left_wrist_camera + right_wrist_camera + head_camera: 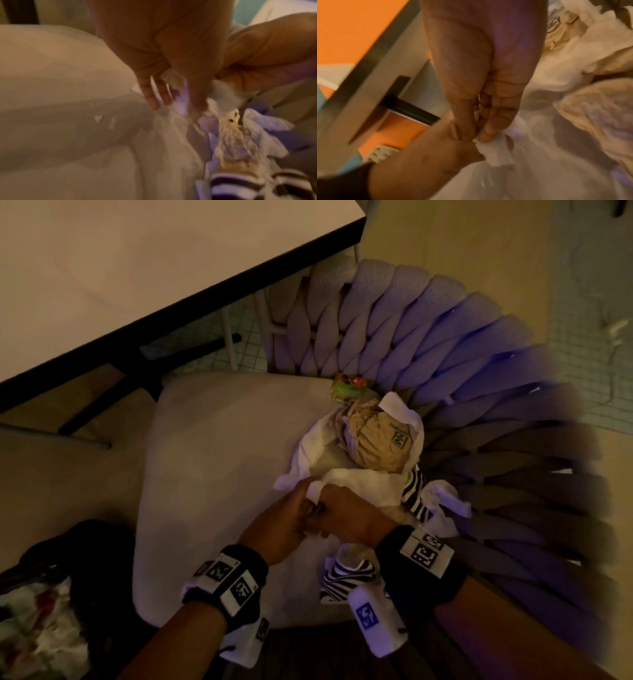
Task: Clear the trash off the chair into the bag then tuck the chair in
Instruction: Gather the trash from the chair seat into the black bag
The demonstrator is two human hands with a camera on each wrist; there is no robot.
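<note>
At chair (212, 460) centre, both hands met over trash pile, at 3 o'clock on seat, against woven backrest (479, 378). Left hand (277, 525) pinched near edge of white napkin (356, 484); fingers narrow, curled on paper. Right hand (349, 518) closed on same napkin, thumb and fingertips (486, 134) pressed to fold. Probable purpose: napkin gathered as wrapper so loose items lift together.

Crumpled brown paper (376, 440) sat on napkin at 12 o'clock from hands. Green-red packet (349, 386) lay beyond, touching backrest base, outside napkin; separate pick likely needed. Striped wrapper (416, 491) at 3 o'clock from hands, second striped piece (346, 577) near right wrist, at seat's front edge.

Bag (41, 611) at 8 o'clock, beside chair, mouth apparently open, contents pale and blurred. Table (137, 268) at 11 o'clock, edge near seat; chair not yet tucked. Small crumbs (98, 119) on seat. Risk: brown paper may roll off on lift.
</note>
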